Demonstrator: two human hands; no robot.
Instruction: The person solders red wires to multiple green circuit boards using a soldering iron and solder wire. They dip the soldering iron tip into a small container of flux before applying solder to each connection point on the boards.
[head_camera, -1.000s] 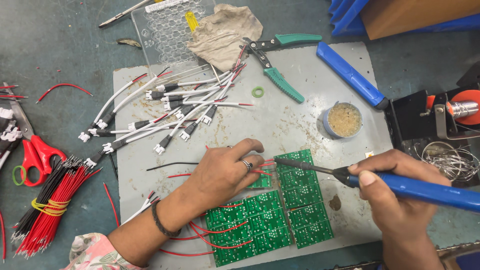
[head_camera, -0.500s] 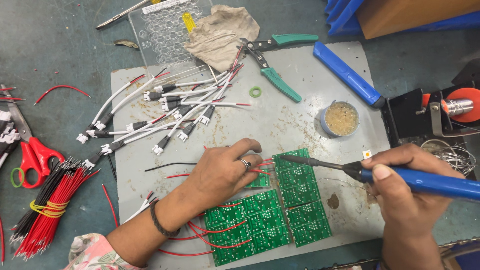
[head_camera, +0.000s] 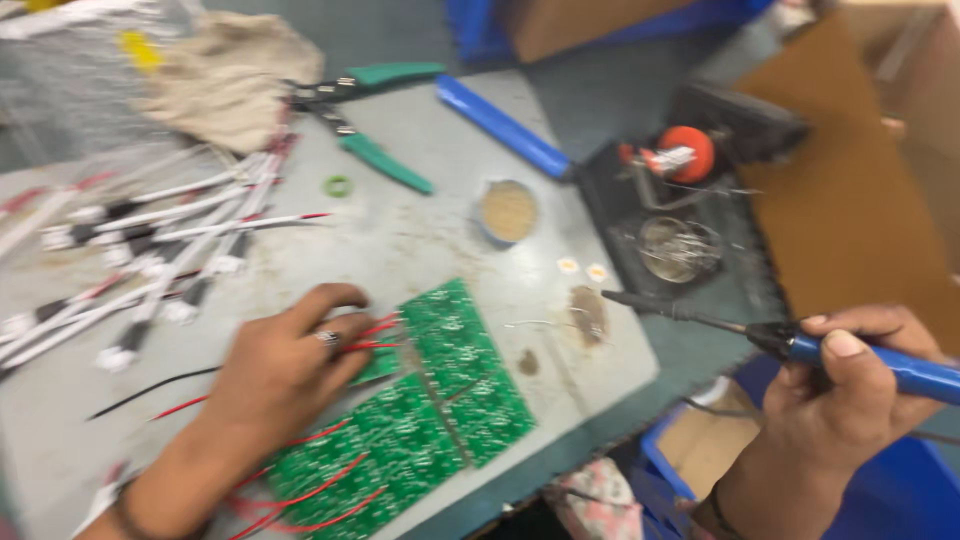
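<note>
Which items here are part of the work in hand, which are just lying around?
In use:
left hand pressing red wires onto the green circuit boards
right hand holding the blue soldering iron

Lying about:
green-handled pliers
cloth rag
white cable bundle
small round tin
blue bar

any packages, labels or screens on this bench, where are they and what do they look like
clear plastic bag: far left corner, crumpled, see-through, with a small yellow label.
brown cardboard box: far edge, behind the blue bar; only part shows.
cardboard sheet: right side, flat, brown.
small round tin: mid-bench, blue rim, tan contents.
no screens in view.
</note>
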